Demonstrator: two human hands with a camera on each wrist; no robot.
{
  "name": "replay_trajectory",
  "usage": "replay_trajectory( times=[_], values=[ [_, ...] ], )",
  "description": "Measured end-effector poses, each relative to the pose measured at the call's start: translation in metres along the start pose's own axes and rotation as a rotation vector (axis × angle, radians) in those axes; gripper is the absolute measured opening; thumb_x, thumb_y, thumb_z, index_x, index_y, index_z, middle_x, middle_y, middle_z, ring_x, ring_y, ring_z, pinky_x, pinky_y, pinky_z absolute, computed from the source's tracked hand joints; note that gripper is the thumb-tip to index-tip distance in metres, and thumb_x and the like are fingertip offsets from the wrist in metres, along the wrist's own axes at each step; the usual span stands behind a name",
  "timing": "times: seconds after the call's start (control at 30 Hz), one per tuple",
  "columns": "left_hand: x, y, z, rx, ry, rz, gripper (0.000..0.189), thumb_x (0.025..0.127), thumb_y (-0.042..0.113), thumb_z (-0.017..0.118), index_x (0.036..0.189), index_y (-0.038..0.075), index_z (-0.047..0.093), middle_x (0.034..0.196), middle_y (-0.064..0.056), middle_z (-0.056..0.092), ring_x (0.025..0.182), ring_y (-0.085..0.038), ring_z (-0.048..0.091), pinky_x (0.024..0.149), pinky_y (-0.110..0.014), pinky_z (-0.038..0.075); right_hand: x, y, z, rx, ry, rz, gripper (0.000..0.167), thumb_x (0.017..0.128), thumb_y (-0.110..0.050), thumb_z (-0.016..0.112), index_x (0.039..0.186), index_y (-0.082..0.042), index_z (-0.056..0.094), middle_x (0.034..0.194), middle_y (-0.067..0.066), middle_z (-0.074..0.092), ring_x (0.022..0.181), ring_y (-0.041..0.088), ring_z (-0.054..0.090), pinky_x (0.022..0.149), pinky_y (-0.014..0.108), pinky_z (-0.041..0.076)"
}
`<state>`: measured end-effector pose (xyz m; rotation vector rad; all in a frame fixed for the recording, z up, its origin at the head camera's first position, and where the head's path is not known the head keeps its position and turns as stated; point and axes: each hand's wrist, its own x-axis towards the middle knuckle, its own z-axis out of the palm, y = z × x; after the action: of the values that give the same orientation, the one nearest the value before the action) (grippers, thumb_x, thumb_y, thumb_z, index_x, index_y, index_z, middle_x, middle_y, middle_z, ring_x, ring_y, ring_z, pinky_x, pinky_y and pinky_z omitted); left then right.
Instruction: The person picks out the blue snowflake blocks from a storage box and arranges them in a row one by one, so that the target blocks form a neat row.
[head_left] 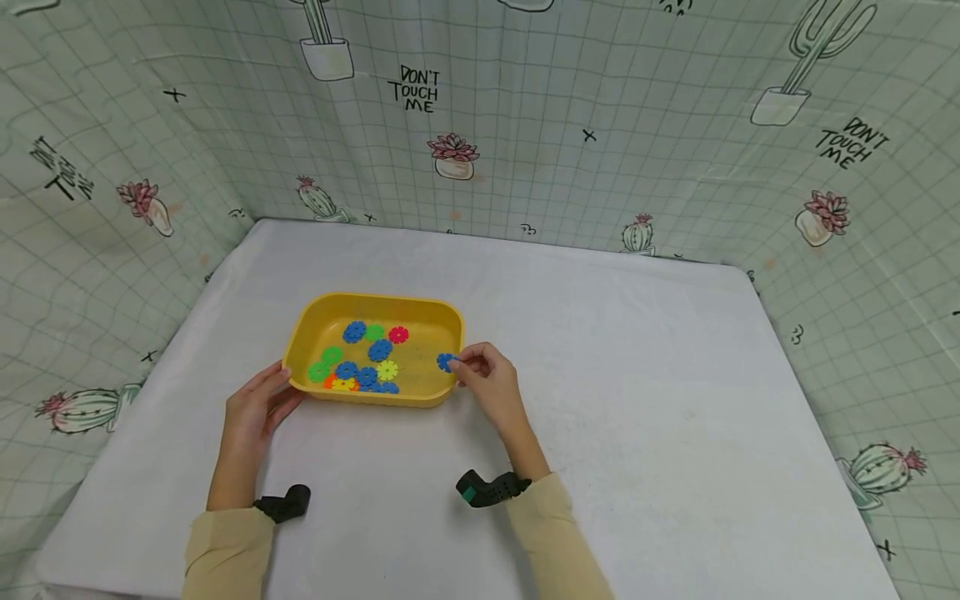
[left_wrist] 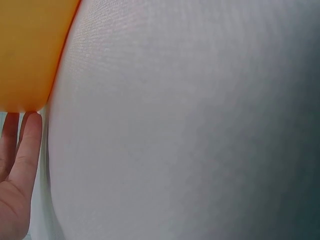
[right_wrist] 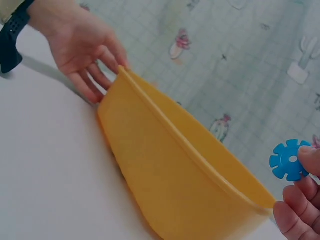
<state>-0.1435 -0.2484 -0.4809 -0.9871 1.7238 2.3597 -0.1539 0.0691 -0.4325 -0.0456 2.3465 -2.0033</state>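
A yellow tray (head_left: pixel 416 398) stands on the white table with several flower-shaped plastic discs inside. My left hand (head_left: pixel 253 410) touches its near left corner; in the left wrist view those fingers (left_wrist: pixel 28 150) look straight against the tray's outer wall. One fingertip reaches the rim in the right wrist view. My right hand (head_left: pixel 491 385) pinches a blue notched disc (right_wrist: pixel 286 161) between thumb and fingers, by the tray's right end. Blue discs (head_left: pixel 380 350), green discs (head_left: pixel 332 356), a pink-red disc (head_left: pixel 398 335) and a yellow disc (head_left: pixel 387 371) lie in the tray, mostly left and middle.
The white tablecloth (head_left: pixel 660 392) extends to the right of the tray. Behind and at both sides hangs a curtain (head_left: pixel 525 108) with a grid and cactus print. A black band with a camera sits on each wrist.
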Motion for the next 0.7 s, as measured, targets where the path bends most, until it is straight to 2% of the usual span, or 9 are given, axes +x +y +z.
replay_trajectory(
  times=[0.03,0.2,0.3,0.57,0.7],
  values=[
    [0.0,0.0,0.0,-0.002,0.0,0.0,0.067,0.071,0.039,0.078,0.132,0.02,0.055,0.11,0.011,0.057,0.083,-0.004,0.064,0.074,-0.017,0.055,0.0,0.002,-0.003,0.011,0.012,0.007,0.02,0.087,-0.016,0.066,0.098,-0.001,0.058,0.082,0.006,0.06,0.07,0.018,0.059,0.073,0.036,0.057],
    [-0.011,0.007,0.007,0.04,0.03,-0.001,0.066,0.075,0.039,0.075,0.134,0.019,0.052,0.106,0.013,0.057,0.082,-0.003,0.064,0.074,-0.016,0.055,0.002,0.012,-0.017,0.067,0.079,0.055,0.02,0.086,-0.014,0.066,0.097,0.0,0.057,0.081,0.005,0.061,0.069,0.013,0.059,0.069,0.02,0.055],
    [-0.016,0.01,0.01,0.061,0.039,-0.006,0.066,0.077,0.039,0.073,0.136,0.018,0.05,0.107,0.012,0.057,0.082,-0.002,0.063,0.075,-0.015,0.054,0.004,0.019,-0.025,0.08,0.117,0.075,0.02,0.086,-0.013,0.066,0.097,0.001,0.057,0.083,0.008,0.062,0.07,0.011,0.059,0.069,0.018,0.055],
    [0.003,-0.002,0.0,0.011,0.017,-0.002,0.074,0.069,0.042,0.079,0.133,0.019,0.053,0.12,0.007,0.053,0.084,-0.003,0.064,0.074,-0.016,0.054,0.01,0.035,-0.046,0.046,0.205,0.171,0.017,0.087,-0.01,0.065,0.098,0.0,0.058,0.083,0.008,0.064,0.073,0.014,0.063,0.071,0.022,0.057],
    [0.004,-0.002,-0.001,0.002,0.012,-0.003,0.074,0.068,0.041,0.079,0.134,0.019,0.052,0.116,0.008,0.055,0.083,-0.003,0.065,0.074,-0.017,0.055,0.014,0.042,-0.053,0.012,0.221,0.212,0.016,0.088,-0.01,0.063,0.1,-0.001,0.058,0.084,0.007,0.063,0.076,0.016,0.064,0.074,0.026,0.057]
  ],
)
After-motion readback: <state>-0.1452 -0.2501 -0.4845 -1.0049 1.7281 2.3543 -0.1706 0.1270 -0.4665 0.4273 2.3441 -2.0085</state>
